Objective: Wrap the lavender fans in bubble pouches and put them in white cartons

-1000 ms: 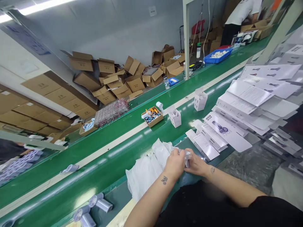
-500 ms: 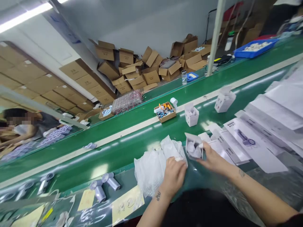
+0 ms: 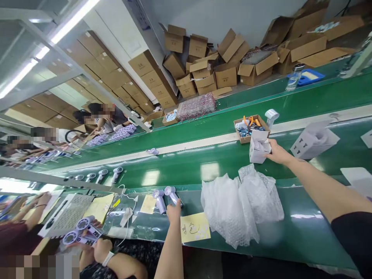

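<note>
My right hand [image 3: 276,152] grips the side of an open white printed box [image 3: 258,150], its flap standing up and pale wrapping inside. The box is over the green belt, in front of a small carton of parts. My left hand [image 3: 173,213] is at the handle of a lilac handheld fan [image 3: 171,193], its fingers closed about the lower end and partly hidden. A second lilac fan [image 3: 159,199] lies just left of it. Between my hands, white bubble-wrap bags [image 3: 229,207] lie in a pile on the bench, with a yellow handwritten note [image 3: 195,228] beside them.
Another open white box [image 3: 315,141] stands at the right on the belt [image 3: 186,164]. The carton of parts [image 3: 244,136] is behind my right hand. Several fans lie on the belt at left. At lower left, a co-worker's hands hold lilac fans [image 3: 83,228]; other people sit farther back.
My view has swung left. My left hand has left the bubble-wrap bags and reached the fan. My right hand has carried the white box forward onto the belt side.
</note>
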Demonstrator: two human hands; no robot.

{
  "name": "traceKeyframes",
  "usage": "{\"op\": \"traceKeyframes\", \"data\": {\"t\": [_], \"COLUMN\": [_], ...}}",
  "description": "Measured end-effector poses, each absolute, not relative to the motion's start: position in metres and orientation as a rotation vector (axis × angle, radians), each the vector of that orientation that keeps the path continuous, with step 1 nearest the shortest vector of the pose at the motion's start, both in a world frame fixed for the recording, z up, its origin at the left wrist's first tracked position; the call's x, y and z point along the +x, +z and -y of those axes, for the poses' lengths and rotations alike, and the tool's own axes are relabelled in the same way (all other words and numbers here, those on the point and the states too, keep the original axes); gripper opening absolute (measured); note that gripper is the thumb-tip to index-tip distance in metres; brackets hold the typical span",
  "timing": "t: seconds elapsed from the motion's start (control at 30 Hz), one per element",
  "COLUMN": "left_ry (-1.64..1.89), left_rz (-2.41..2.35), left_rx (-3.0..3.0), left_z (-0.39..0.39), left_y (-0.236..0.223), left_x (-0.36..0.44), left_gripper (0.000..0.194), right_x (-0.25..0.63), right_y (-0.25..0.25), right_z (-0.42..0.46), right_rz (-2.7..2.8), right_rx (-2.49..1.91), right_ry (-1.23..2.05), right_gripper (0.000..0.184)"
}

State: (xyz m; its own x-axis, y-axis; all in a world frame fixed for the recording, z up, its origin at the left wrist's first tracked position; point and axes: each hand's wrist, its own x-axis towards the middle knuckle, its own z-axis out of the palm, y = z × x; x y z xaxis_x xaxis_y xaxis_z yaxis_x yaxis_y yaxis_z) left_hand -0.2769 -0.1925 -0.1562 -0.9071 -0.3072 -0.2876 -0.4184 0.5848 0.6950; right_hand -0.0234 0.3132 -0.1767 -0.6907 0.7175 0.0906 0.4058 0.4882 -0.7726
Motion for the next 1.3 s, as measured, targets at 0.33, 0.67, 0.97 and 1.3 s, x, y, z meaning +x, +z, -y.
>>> {"op": "traceKeyframes", "data": {"t": [0.33, 0.67, 0.97, 1.3], "left_ry": [1.568, 1.001, 0.089, 0.682], "left_rz": [-2.184, -1.628, -2.123, -1.819], "left_rx": [-0.467, 0.689, 1.411, 1.021], "left_z": [0.135, -0.006, -0.018, -0.024], "left_y": [-0.151, -0.164, -0.203, -0.155], "left_x": [-0.242, -0.03, -0.029, -0.028], "left_gripper": [0.022, 0.029, 0.03, 0.026], "right_x": [0.031, 0.087, 0.195, 0.164], "right_y": [-0.141, -0.165, -0.157, -0.154], "right_z": [-0.181, -0.111, -0.122, -0.083], "right_rz": [1.731, 0.707, 0.982, 0.804], "right_rx": [-1.297, -1.29, -1.28, -0.782], "right_ry": [1.153, 2.187, 2.339, 2.868], "right_gripper": [0.028, 0.028, 0.057, 0.09]}}
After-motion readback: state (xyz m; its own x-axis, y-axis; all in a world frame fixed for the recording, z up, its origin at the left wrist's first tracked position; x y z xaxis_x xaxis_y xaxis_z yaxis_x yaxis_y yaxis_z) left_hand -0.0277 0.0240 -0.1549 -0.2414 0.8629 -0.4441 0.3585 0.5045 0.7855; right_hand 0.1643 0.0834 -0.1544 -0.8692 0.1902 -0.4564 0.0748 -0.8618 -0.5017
